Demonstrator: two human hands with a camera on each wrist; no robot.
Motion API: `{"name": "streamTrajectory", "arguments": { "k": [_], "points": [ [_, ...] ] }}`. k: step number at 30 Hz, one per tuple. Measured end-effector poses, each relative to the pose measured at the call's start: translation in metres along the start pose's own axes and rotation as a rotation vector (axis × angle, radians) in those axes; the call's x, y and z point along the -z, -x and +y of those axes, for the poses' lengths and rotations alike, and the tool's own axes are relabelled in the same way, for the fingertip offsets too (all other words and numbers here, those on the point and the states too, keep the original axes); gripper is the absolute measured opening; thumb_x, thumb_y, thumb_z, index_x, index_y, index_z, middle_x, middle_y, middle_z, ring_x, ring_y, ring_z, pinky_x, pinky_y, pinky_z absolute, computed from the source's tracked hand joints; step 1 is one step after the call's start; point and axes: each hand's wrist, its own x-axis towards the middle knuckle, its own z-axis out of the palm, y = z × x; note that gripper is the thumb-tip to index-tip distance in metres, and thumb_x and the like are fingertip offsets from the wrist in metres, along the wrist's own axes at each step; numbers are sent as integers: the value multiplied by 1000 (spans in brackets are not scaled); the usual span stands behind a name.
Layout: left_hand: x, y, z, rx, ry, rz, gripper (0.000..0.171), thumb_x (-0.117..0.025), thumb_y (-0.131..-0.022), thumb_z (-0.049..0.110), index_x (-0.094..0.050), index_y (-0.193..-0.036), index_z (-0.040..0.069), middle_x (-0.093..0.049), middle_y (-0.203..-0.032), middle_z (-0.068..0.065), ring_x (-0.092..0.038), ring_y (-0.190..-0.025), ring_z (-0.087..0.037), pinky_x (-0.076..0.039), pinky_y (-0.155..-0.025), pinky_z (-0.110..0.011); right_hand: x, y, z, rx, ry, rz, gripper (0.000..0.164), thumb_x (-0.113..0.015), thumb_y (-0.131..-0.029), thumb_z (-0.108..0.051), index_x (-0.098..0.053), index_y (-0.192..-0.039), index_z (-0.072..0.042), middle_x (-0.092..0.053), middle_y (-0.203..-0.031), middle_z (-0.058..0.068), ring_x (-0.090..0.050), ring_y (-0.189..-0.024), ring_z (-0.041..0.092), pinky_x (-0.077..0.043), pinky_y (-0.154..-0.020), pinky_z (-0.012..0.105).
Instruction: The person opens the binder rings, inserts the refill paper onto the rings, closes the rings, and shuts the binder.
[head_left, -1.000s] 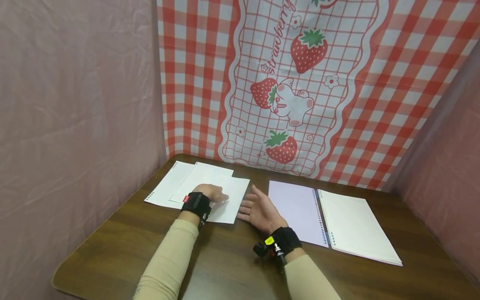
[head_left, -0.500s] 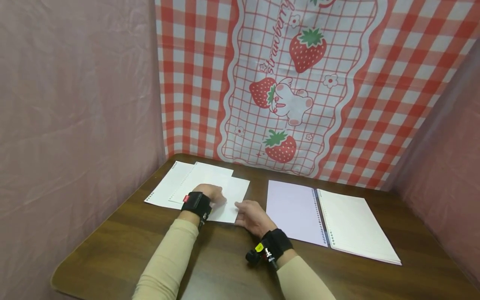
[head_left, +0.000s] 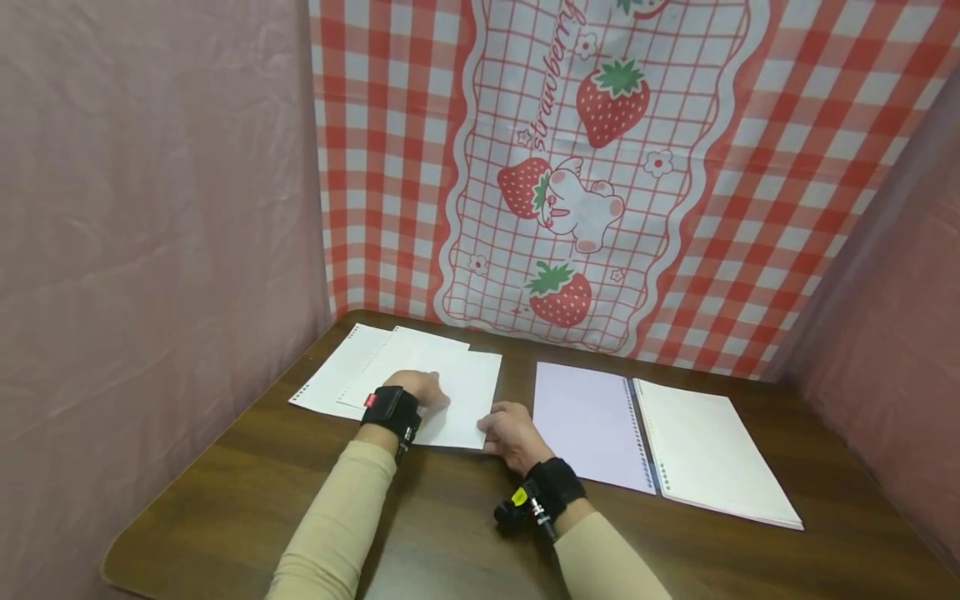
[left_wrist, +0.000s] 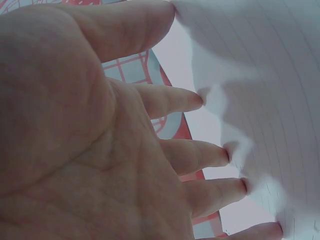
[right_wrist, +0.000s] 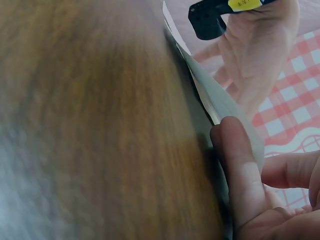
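Observation:
Three loose sheets of hole-punched paper overlap at the table's back left in the head view. My left hand (head_left: 420, 388) lies over the top sheet (head_left: 474, 383); in the left wrist view its spread fingers (left_wrist: 187, 155) touch the faintly lined paper (left_wrist: 270, 95) with their tips. At that sheet's near right corner, my right hand (head_left: 516, 435) pinches the edge, thumb above and fingers below. The right wrist view shows the sheet (right_wrist: 227, 100) between the thumb (right_wrist: 287, 170) and a finger (right_wrist: 240, 170), its edge raised off the table.
To the right lies an open spiral notebook, with a lilac cover (head_left: 585, 421) and a white page stack (head_left: 712, 450). The wooden table (head_left: 247, 500) meets a checked strawberry cloth (head_left: 562, 208) behind. Pink drapes (head_left: 165, 208) hang at both sides.
My right hand was open beside the sheet, came left to its near right corner, and now pinches it. The corner has shifted slightly right. My left hand stays nearly still.

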Motion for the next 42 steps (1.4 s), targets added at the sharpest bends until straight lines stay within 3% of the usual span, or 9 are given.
{"name": "streamTrajectory", "arguments": {
  "k": [5, 8, 11, 14, 18, 20, 25, 34, 42],
  "points": [
    [0, -1, -1, 0, -23, 16, 58, -57, -97, 38, -53, -145, 6, -62, -140, -14, -56, -116, -27, -45, -110, -45, 3, 1, -2, -18, 35, 25, 37, -55, -91, 6, -50, -128, 10, -59, -84, 8, -62, -70, 16, -51, -55, 24],
    [-2, -1, -1, 17, -30, 40, 48, -57, -96, 34, -64, -132, 4, -69, -120, -14, -59, -103, -27, -49, -101, -45, 3, 1, -3, -6, 34, 34, 27, -55, -90, 7, -53, -117, 8, -56, -76, 4, -58, -64, 14, -47, -51, 23],
    [-3, -1, -2, 52, -12, 63, 39, -58, -95, 32, -71, -120, 4, -69, -103, -12, -59, -93, -27, -50, -91, -44, 3, 2, -2, 16, 37, 63, 24, -55, -88, 8, -53, -113, 7, -49, -70, 0, -49, -57, 10, -42, -47, 21],
    [-5, 0, -2, 102, 27, 87, 36, -61, -93, 32, -73, -115, 6, -67, -96, -11, -59, -89, -28, -50, -86, -44, 4, 2, 0, 26, 46, 97, 25, -56, -87, 8, -54, -113, 7, -42, -67, -2, -40, -53, 9, -36, -45, 20],
    [-7, 2, -1, 145, 57, 116, 35, -63, -91, 32, -75, -114, 8, -68, -95, -13, -59, -88, -31, -49, -83, -45, 4, 2, 1, 23, 67, 106, 18, -56, -89, 5, -58, -106, 6, -47, -66, -2, -47, -54, 10, -40, -45, 20],
    [-9, 2, -1, 148, 52, 122, 35, -63, -91, 32, -75, -113, 8, -68, -94, -13, -60, -87, -31, -49, -81, -45, 4, 2, 1, 20, 61, 80, 15, -55, -91, 2, -58, -105, 6, -55, -70, 2, -58, -59, 11, -50, -48, 23],
    [-11, 2, 0, 142, 45, 134, 33, -64, -90, 32, -76, -111, 9, -69, -93, -12, -60, -85, -30, -50, -80, -45, 3, 2, 2, 10, 61, 5, 24, -53, -98, -2, -54, -119, 11, -69, -89, 15, -74, -77, 23, -63, -66, 38],
    [-11, 2, 2, 136, 44, 162, 34, -65, -88, 31, -76, -111, 9, -71, -98, -14, -60, -87, -33, -51, -87, -51, 3, 2, 1, 33, 129, 32, 25, -54, -98, -1, -55, -120, 11, -65, -78, 8, -69, -65, 15, -60, -57, 31],
    [-10, 2, 3, 129, 39, 169, 35, -64, -87, 30, -76, -112, 8, -71, -103, -16, -59, -89, -34, -50, -90, -52, 7, 0, 1, 37, 65, 39, 19, -51, -97, 4, -53, -115, 11, -61, -84, 12, -69, -67, 18, -62, -60, 34]
  ]
}}
